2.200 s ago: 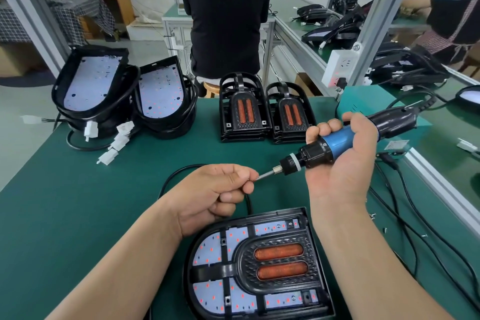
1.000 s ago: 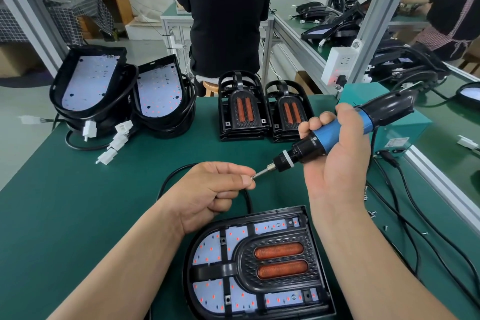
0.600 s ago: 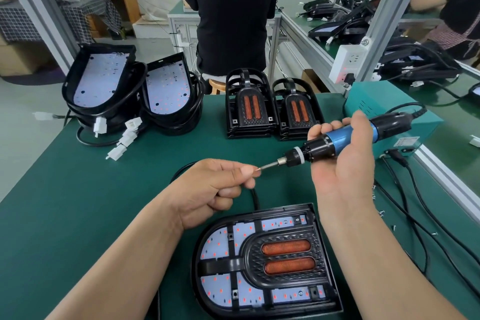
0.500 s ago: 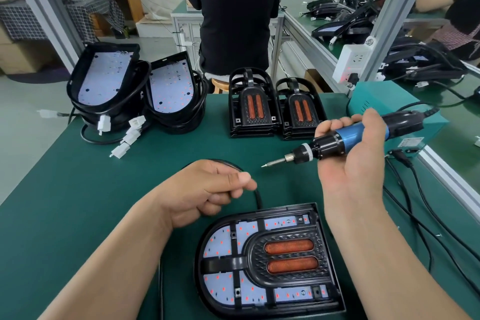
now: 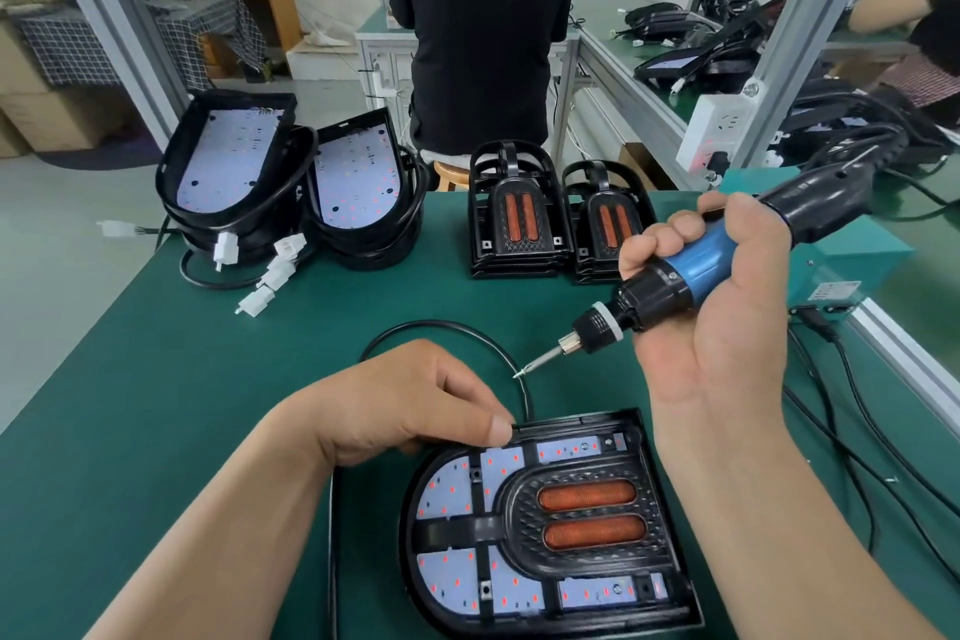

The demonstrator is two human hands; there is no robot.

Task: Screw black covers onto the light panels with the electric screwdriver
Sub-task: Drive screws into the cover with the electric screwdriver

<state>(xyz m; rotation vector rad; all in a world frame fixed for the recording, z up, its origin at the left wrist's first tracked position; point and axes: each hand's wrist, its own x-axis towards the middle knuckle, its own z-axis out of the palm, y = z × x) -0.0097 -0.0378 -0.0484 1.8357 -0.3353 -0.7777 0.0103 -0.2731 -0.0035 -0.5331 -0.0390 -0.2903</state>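
A light panel (image 5: 448, 489) with white LED board lies near the front edge, a black cover (image 5: 519, 502) with two orange slots seated on it. My left hand (image 5: 410, 405) has its fingers curled, thumb tip touching the panel's upper left rim; anything inside the fist is hidden. My right hand (image 5: 722, 327) grips the blue and black electric screwdriver (image 5: 698, 263) above and behind the panel. Its bit (image 5: 535, 361) slants down to the left and ends just above my left hand's knuckles, clear of the panel.
Two stacks of bare light panels (image 5: 228, 156) with white connectors (image 5: 270, 270) stand at the back left. Two stacks of black covers (image 5: 514, 216) stand at the back middle. A teal power box (image 5: 852, 250) and cables (image 5: 857, 431) are on the right. A person (image 5: 478, 57) sits beyond the bench.
My left hand let go of the bit tip and dropped to the panel's upper rim. The screwdriver tilted so its bit points lower, toward the panel.
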